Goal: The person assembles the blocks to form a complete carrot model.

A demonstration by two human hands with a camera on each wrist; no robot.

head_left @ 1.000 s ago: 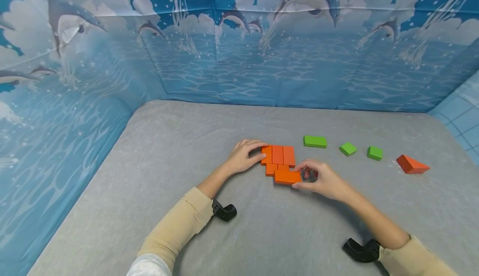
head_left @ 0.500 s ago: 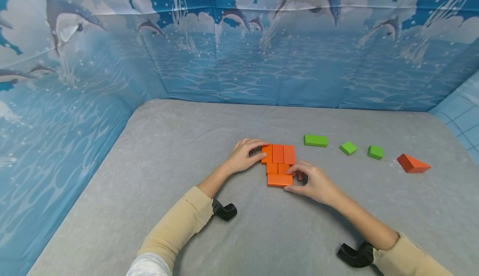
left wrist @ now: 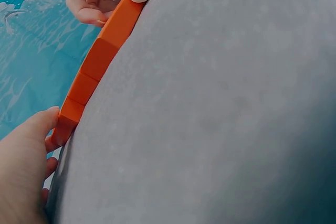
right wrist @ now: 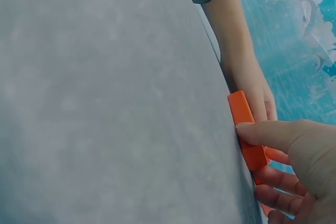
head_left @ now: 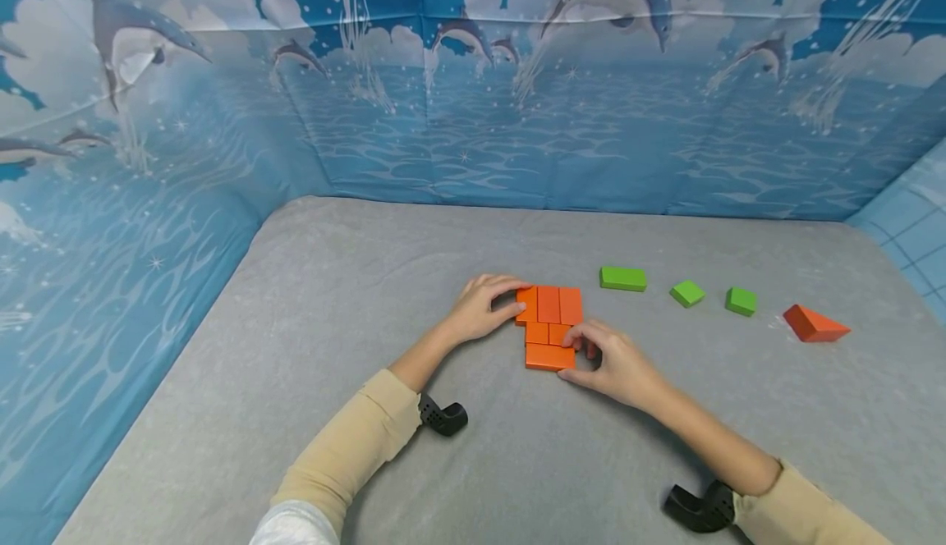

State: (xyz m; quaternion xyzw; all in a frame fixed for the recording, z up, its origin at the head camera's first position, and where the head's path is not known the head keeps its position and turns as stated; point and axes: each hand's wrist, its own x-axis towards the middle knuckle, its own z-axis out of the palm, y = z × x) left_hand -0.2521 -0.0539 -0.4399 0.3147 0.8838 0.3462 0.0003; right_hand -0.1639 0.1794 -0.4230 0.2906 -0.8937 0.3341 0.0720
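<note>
In the head view several flat orange blocks lie together on the grey cloth. Three upright rectangles form the far row, with two small blocks below them. A long orange block lies crosswise along the near side, against the small ones. My left hand grips the leftmost far block between thumb and fingers. My right hand pinches the long block at its right end, thumb on the near face. The right wrist view shows that thumb pressed on the long block; the block hides part of the other pieces there.
To the right lie a long green block, two small green blocks and an orange triangular block. Grey cloth covers the surface. A dolphin-print curtain stands behind it and at the left.
My right hand has moved left with the long block, bringing it from overlapping the small blocks at the right to lying aligned below them. My left hand has stayed in place.
</note>
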